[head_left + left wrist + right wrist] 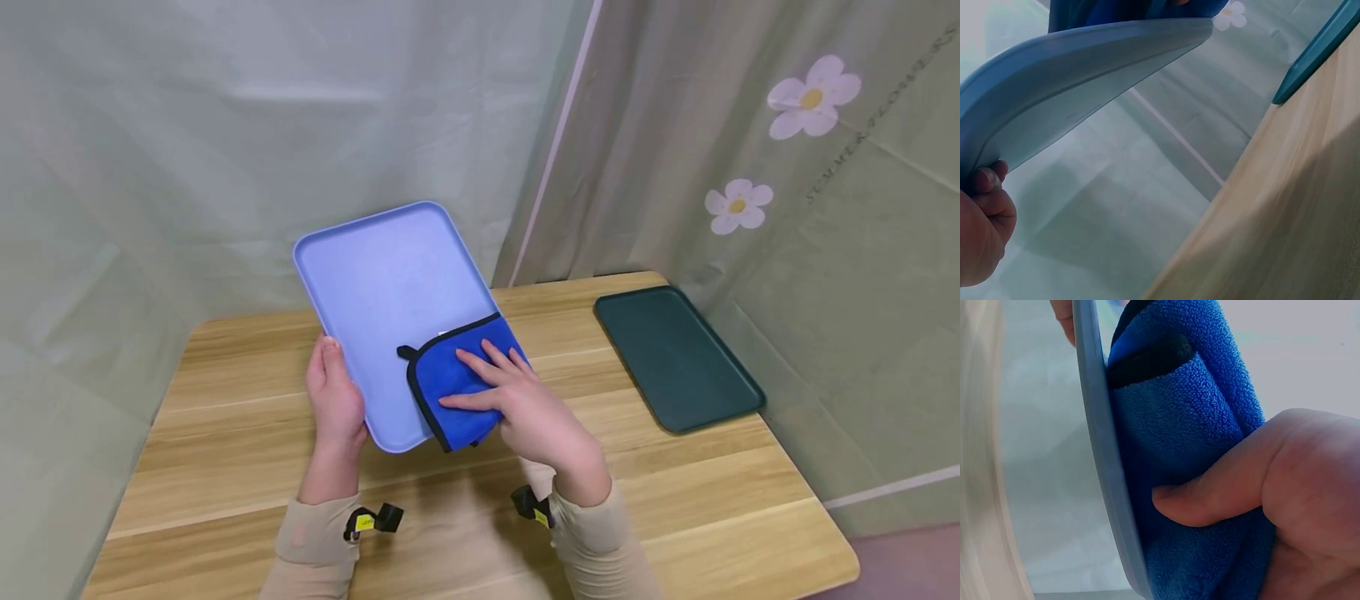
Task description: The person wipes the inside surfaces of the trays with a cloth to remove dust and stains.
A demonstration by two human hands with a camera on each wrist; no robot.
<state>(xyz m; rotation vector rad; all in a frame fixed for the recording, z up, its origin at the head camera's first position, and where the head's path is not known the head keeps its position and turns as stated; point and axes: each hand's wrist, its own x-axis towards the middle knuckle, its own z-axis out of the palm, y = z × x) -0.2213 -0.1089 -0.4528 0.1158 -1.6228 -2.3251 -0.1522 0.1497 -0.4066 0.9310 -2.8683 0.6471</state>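
And here the work looks mid-stride, a wipe-down by all appearances: the blue terry cloth with black edging and a small black loop (447, 367) lies under the right grip (536, 412), folded and covering the near right corner of the pale blue, round-cornered rectangular tray (390, 292). Beyond that grip, the rest of the tray's face is bare; whether it has been wiped, nobody can tell from here. Probably some of the surface is left to cover.

Off to the right of the right grip, a dark green rectangular tray (678, 358) lies flat on the wood-grain table (225, 417), untouched by either hand; whether it has had a turn is anyone's guess.

Now the hands! The left grip (335, 396) clasps the pale blue tray by its left edge, thumb up at the rim, holding it raised over the table, face towards the person. Across from it, the right grip is spread, straight fingers fanned flat on the cloth, the thumb against a fold by the tray's edge, forearm slanting in from the near right.
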